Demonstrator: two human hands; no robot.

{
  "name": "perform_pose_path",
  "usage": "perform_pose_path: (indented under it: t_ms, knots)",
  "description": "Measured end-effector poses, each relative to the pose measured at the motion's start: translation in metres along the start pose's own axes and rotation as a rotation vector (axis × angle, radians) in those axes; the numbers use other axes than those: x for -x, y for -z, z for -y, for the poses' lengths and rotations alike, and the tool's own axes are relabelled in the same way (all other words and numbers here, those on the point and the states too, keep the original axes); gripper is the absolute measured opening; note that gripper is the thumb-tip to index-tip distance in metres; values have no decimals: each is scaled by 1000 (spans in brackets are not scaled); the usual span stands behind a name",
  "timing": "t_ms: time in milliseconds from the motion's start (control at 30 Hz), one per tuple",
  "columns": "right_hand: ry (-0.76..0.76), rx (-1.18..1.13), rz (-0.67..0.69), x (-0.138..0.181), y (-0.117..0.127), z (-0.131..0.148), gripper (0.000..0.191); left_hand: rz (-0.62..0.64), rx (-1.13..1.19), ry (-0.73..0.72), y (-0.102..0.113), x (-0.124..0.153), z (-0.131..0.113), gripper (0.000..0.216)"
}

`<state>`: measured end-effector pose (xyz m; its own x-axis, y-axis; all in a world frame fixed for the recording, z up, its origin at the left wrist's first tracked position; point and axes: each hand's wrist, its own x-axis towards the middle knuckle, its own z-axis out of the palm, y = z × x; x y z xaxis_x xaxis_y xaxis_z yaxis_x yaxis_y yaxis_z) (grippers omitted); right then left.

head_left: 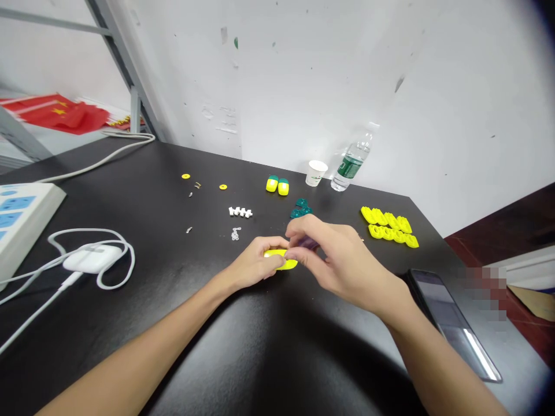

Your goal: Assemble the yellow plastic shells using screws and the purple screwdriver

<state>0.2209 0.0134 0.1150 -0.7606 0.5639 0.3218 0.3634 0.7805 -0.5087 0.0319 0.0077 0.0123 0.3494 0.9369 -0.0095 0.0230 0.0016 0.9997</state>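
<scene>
Far left, red flags (60, 114) lie past the back corner of the black bench (130, 329), & a grey cable (108, 155) runs along its rear edge. Nearer, a white power strip (23, 222) w/ blue sockets sits at the bench edge, just beside a white earbud case (92, 258) looped in white cable (102, 271). Mid-bench, toward the wall: two small yellow washers (185, 176), tiny metal bits (189, 229), linked white clips (240, 212) & a small clear piece (235, 233).

L hand (254, 264) is curled, fingers & thumb closed round a yellow plastic part (281, 260), which sits btwn both hands. R hand (342, 260) is mostly closed, fingertips (295, 254) pressed on that same part, w/ a dark purple bit (309, 243) partly hidden behind the fingers.

Beyond them: two yellow-green capsules (277, 185), teal pieces (300, 209), a paper cup (316, 172) & a water bottle (350, 164) w/ green label. Further right, two rows of yellow parts (388, 225); a phone (451, 320) lies face up near R forearm.
</scene>
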Motion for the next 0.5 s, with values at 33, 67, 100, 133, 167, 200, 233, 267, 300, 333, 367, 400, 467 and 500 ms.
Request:
perform_pose_path:
  t_ms: [33,67,100,133,167,200,233,267,300,333,367,400,467,500]
  knots:
    - [6,27,13,0,1,0,8,-2,-2,-5,0,0,0,22]
    - [3,50,29,1,3,0,9,-4,-7,-10,-1,0,-1,22]
    - [-3,66,44,2,5,1,13,-9,-13,-14,-1,0,-1,23]
    - [-8,72,61,4,8,1,17,-15,-20,-19,-1,0,-1,24]
    - [-10,73,80,5,10,2,22,-22,-25,-24,-1,0,-1,25]
    - [-9,76,98,7,13,3,25,-26,-29,-30,-1,0,-1,26]
    - [-12,89,112,8,15,3,27,-33,-32,-38,-2,1,-1,28]
    - [-15,117,116,9,16,4,27,-41,-38,-49,-2,1,-1,28]
    - [-15,161,114,10,16,5,25,-49,-48,-62,-2,1,-1,29]
    - [-9,220,105,10,15,5,19,-57,-60,-77,-3,1,0,28]
    - [4,286,92,9,13,5,11,-66,-73,-93,-3,2,0,27]
    - [20,351,77,8,11,6,8,-74,-84,-107,-3,2,-1,25]
    - [41,454,46,5,6,6,25,-77,-102,-126,-4,2,-1,19]
    - [36,478,33,4,5,7,30,-74,-110,-132,-4,1,-2,17]
